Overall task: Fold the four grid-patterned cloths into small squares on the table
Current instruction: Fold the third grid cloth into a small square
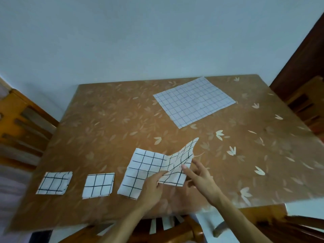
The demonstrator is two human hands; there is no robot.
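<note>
My left hand (152, 185) pinches the near edge of the half-open cloth (149, 165), close to the near edge of the surface (105, 123). My right hand (201, 178) has its fingers straight against the cloth's lifted right half. The outer folded square (55, 182) and the inner folded square (99, 185) lie apart to the left along that edge. The unfolded cloth (193, 100) lies flat at far right, with open room in the middle and far left.
</note>
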